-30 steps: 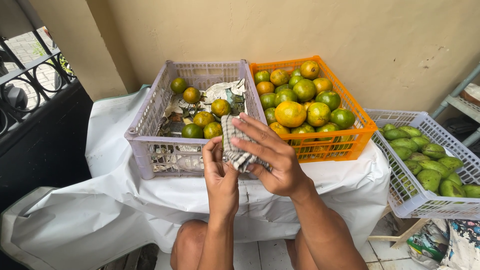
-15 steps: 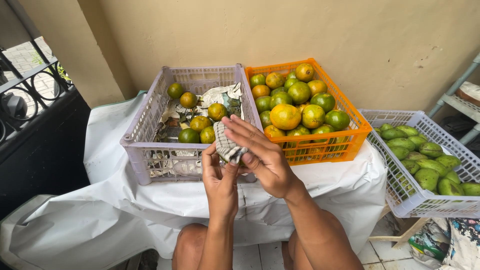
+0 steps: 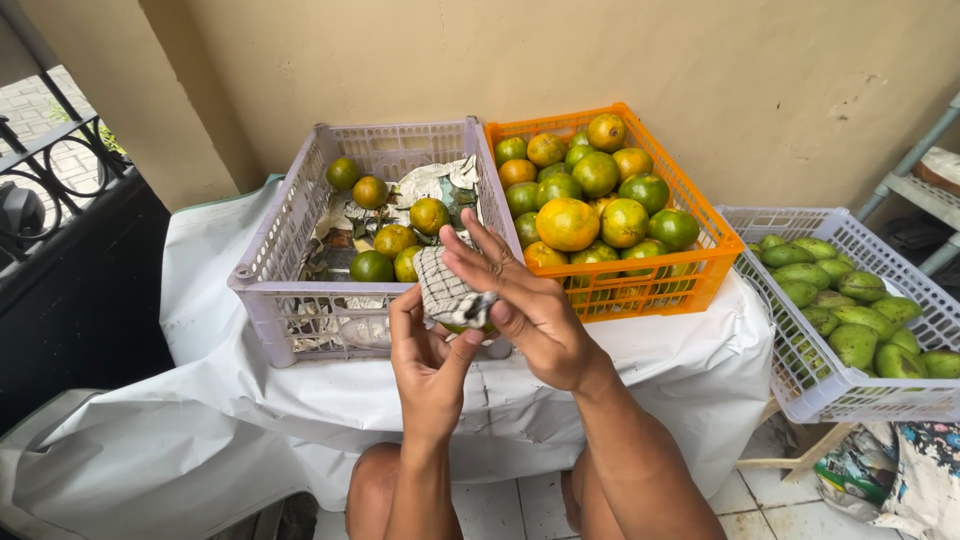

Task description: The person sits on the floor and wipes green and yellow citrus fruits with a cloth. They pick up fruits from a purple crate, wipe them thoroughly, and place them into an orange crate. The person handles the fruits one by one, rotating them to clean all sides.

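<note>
Sitting side by side on the white-draped table (image 3: 250, 400): lilac crate (image 3: 270, 290), orange crate (image 3: 700, 260). Cupping a fruit (image 3: 462, 327) from below, left hand (image 3: 428, 365) with fingers curled; pressing the checked cloth (image 3: 447, 290) over it, right hand (image 3: 520, 300) with fingers spread, presumably wiping.

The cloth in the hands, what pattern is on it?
The cloth is white with a dark checked grid, seen best in the head view.
</note>
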